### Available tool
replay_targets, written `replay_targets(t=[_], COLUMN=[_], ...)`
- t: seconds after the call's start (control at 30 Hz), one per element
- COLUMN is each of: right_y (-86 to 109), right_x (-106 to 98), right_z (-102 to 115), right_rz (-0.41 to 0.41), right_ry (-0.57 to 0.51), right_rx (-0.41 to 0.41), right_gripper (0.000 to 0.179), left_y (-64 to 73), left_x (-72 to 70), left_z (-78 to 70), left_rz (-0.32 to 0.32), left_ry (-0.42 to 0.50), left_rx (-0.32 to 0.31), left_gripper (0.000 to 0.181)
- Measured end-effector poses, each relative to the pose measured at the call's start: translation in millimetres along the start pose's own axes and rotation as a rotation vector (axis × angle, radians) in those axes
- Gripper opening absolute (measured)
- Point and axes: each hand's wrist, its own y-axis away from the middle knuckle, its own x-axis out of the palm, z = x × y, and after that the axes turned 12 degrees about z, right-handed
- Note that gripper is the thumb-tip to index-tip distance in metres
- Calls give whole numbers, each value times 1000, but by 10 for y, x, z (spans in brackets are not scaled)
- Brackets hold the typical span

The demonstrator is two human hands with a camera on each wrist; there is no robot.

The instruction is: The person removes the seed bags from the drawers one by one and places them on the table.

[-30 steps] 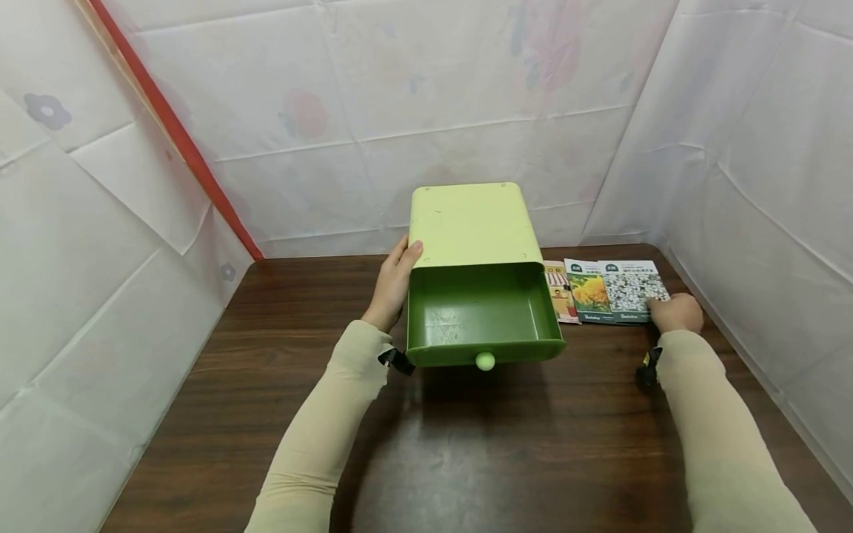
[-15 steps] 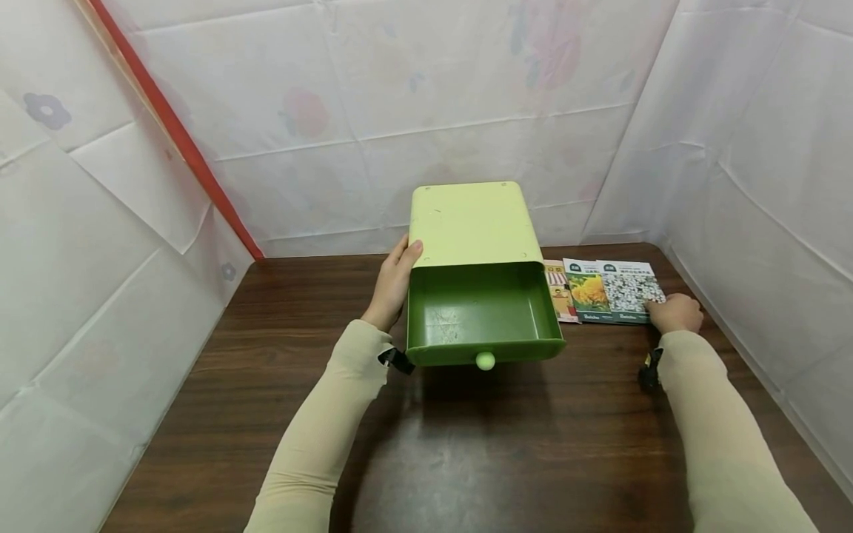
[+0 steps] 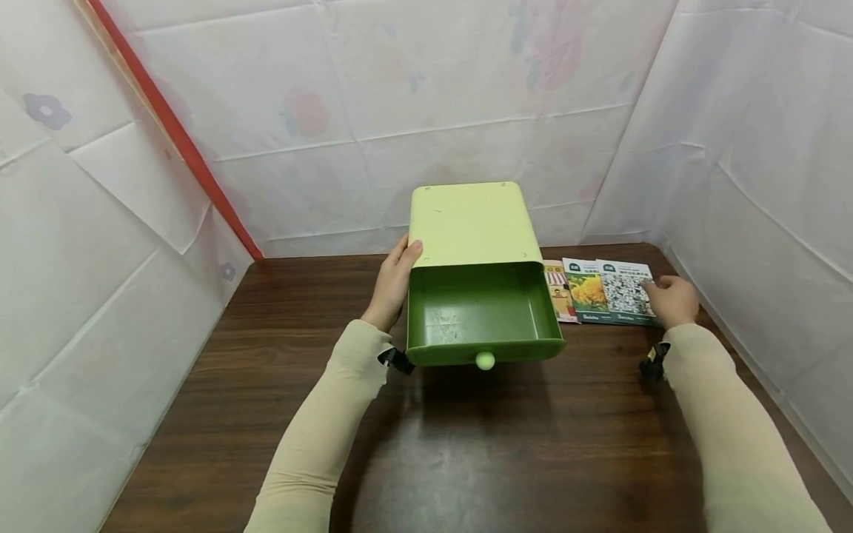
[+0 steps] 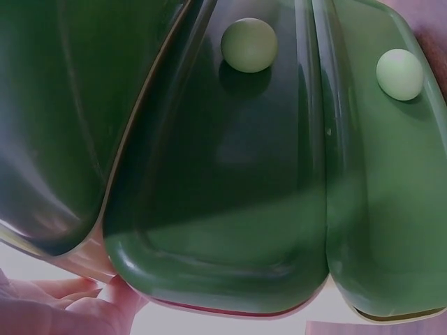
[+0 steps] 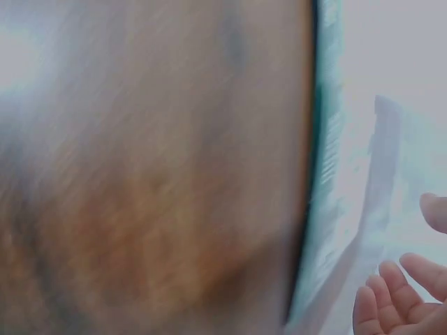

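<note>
A light-green drawer cabinet stands on the table with its top drawer pulled out, nothing inside. Two closed drawer fronts with round knobs show in the left wrist view. Against the cabinet's left side rests my left hand, thumb at the top edge, fingers along the wall. To the right, my right hand is at the right edge of a white-flower seed packet, thumb and fingers apart in the right wrist view. A yellow-flower packet lies partly under it.
An orange-and-pink packet lies between the cabinet and the flower packets, partly hidden by the cabinet. Patterned white sheeting walls in the back and both sides of the dark wood table. The right wrist view is blurred.
The right hand has lifted slightly and turned, its fingers parting at the packet's edge. The white-flower packet has shifted slightly left. The left hand and the cabinet stay still.
</note>
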Motion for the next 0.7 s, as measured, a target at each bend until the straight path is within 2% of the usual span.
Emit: replay_targets(t=[0.27,0.5,0.7], right_y=[116,385,757], right_x=[24,44,63], right_z=[491,976,1340], right_rz=[3,34,94], right_ry=[-113,-135,-162], right_rx=[-180,-313,-464], right_gripper=[65,63,53], left_y=[159,171,162], left_x=[59,68,74], left_z=[-265,-252,-267], left_rz=[23,26,19], left_ry=[-16,-11,-17], left_rx=[-9,-13,-16], left_gripper=[63,64,64])
